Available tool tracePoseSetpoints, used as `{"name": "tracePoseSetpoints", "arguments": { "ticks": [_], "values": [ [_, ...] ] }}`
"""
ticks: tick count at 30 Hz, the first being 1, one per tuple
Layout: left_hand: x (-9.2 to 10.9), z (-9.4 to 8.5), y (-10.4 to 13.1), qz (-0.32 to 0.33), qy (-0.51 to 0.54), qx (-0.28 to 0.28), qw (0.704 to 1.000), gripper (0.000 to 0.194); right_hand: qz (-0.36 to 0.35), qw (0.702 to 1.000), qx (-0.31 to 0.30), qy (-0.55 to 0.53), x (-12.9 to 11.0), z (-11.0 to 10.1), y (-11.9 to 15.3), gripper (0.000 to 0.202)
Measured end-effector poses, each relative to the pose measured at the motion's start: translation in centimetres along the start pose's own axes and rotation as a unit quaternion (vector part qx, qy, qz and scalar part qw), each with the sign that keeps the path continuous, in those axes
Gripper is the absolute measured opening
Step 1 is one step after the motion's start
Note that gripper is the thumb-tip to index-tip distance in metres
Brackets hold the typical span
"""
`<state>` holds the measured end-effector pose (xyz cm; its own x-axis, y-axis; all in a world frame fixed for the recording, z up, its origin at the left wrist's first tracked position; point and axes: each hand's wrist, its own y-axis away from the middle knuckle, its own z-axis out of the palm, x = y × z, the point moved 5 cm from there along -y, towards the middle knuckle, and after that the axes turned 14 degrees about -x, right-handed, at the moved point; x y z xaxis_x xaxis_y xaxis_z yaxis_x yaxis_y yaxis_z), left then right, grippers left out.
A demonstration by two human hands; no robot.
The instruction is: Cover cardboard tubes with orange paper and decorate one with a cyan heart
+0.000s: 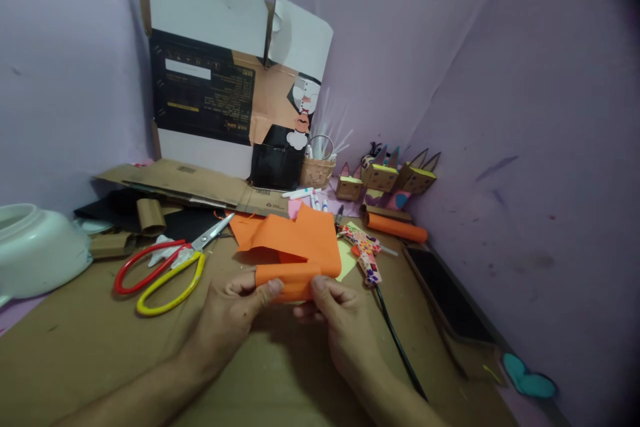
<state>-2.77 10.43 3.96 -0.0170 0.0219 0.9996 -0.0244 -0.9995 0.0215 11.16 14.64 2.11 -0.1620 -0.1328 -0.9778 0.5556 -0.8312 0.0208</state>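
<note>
Between my two hands is a piece of orange paper, curved into a short roll or band. My left hand grips its left end, with the thumb on the near face and the fingers hidden behind. At the right end, my right hand pinches it between thumb and fingers. Larger sheets of orange paper lie just beyond it on the table. Left of my hands rest scissors with one red and one yellow handle. A patterned glue gun with a black cord lies to the right.
A white bowl-like pot stands at the left edge. An opened cardboard box leans on the back wall. Behind are a basket of white sticks, box figures with ears and an orange roll. A dark tablet-like device lies right.
</note>
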Motion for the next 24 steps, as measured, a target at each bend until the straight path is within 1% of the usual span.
{"name": "tracePoseSetpoints", "arguments": {
  "ticks": [2, 4, 6, 8, 10, 13, 15, 17, 18, 19, 20, 21, 22, 24],
  "values": [
    [0.1, 0.0, -0.2, 0.003, 0.009, 0.006, 1.000, 0.021, 0.009, 0.999, -0.006, -0.030, 0.4, 0.0, -0.1, 0.044],
    [0.2, 0.2, -0.3, 0.007, 0.003, 0.004, 1.000, 0.021, 0.020, 0.999, -0.023, -0.045, 0.5, 0.2, -0.2, 0.042],
    [0.5, 0.7, -0.4, 0.007, -0.002, -0.013, 1.000, 0.021, 0.031, 0.998, -0.034, -0.044, 0.6, 0.3, -0.2, 0.040],
    [0.8, 1.1, -0.4, 0.013, -0.017, -0.031, 0.999, 0.021, 0.027, 0.999, -0.030, -0.034, 0.5, 0.3, -0.1, 0.039],
    [1.2, 1.3, -0.4, 0.036, -0.049, -0.048, 0.997, 0.021, 0.004, 0.999, -0.023, -0.024, 0.4, 0.1, -0.1, 0.037],
    [1.7, 1.0, -0.3, 0.085, -0.110, -0.064, 0.988, 0.023, -0.014, 0.999, -0.041, -0.024, 0.1, 0.0, -0.1, 0.035],
    [1.9, 0.4, -0.2, 0.130, -0.173, -0.060, 0.974, 0.023, 0.004, 0.998, -0.049, -0.048, 0.1, 0.0, -0.2, 0.039],
    [2.4, 0.0, 0.2, 0.190, -0.259, -0.052, 0.946, 0.024, 0.035, 0.994, -0.047, -0.092, 0.1, 0.0, -0.3, 0.042],
    [2.5, 0.0, 0.3, 0.211, -0.296, -0.054, 0.930, 0.026, 0.047, 0.991, -0.043, -0.116, 0.1, 0.0, -0.4, 0.041],
    [2.6, 0.0, 0.4, 0.217, -0.317, -0.061, 0.921, 0.028, 0.055, 0.988, -0.038, -0.136, 0.2, 0.0, -0.4, 0.040],
    [2.5, 0.0, 0.3, 0.209, -0.320, -0.072, 0.921, 0.029, 0.057, 0.986, -0.033, -0.151, 0.2, 0.1, -0.4, 0.039],
    [2.4, 0.1, 0.2, 0.190, -0.303, -0.084, 0.930, 0.029, 0.052, 0.985, -0.027, -0.160, 0.2, 0.1, -0.4, 0.038],
    [2.2, 0.1, 0.0, 0.163, -0.271, -0.091, 0.944, 0.028, 0.042, 0.986, -0.020, -0.162, 0.2, 0.1, -0.4, 0.038],
    [1.8, 0.1, -0.2, 0.109, -0.185, -0.077, 0.974, 0.020, 0.017, 0.989, -0.014, -0.147, 0.2, 0.1, -0.3, 0.036]
  ]
}}
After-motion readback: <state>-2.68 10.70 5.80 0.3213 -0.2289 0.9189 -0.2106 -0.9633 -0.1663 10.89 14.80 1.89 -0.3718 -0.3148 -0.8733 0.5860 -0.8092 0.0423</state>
